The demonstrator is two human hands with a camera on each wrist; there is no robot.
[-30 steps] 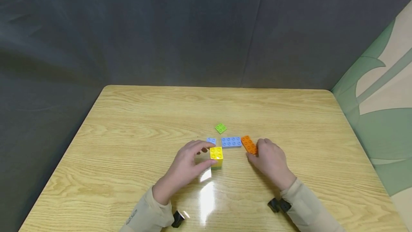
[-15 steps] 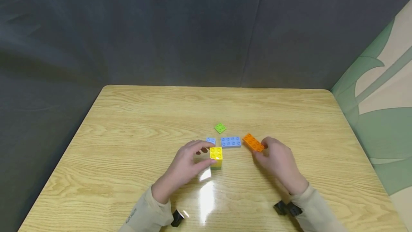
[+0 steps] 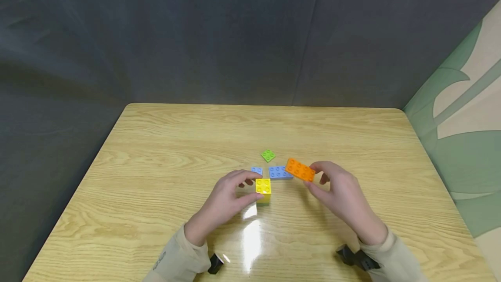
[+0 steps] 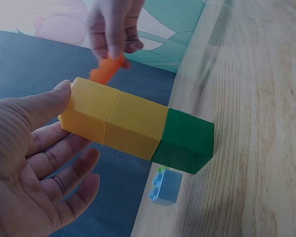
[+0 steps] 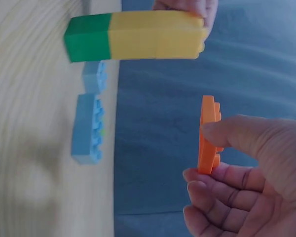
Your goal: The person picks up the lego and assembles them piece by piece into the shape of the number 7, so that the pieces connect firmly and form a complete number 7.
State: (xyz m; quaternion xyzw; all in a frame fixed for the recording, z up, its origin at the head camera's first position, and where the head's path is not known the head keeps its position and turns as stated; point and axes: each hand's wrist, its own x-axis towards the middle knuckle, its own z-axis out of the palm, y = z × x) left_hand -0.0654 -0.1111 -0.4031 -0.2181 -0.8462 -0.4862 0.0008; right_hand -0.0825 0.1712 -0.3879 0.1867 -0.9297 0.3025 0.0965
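A small tower of building bricks [image 3: 263, 187] stands upright on the table, two yellow bricks [image 4: 137, 124] above a green brick [image 4: 186, 140]. My left hand [image 3: 221, 208] pinches the topmost yellow brick between thumb and forefinger. Off to the right, my right hand [image 3: 344, 193] holds an orange flat brick [image 3: 299, 170] by its near end, raised above the table, studs upward. Thumb and fingertips grip this orange brick [image 5: 206, 153] in the right wrist view. It is apart from the tower and covers a corner of a long blue brick [image 3: 278, 172].
A smaller blue brick [image 3: 256, 170] lies behind my left fingers, partly hidden. Farther back rests a flat lime-green brick [image 3: 268, 156]. The wooden table [image 3: 176, 138] ends at a dark curtain [image 3: 215, 38] behind, with a patterned cloth [image 3: 469, 142] on the right.
My right hand has picked up the orange brick from the table, turned it and brought it back leftward over the long blue brick's edge. My left hand and the tower have stayed put.
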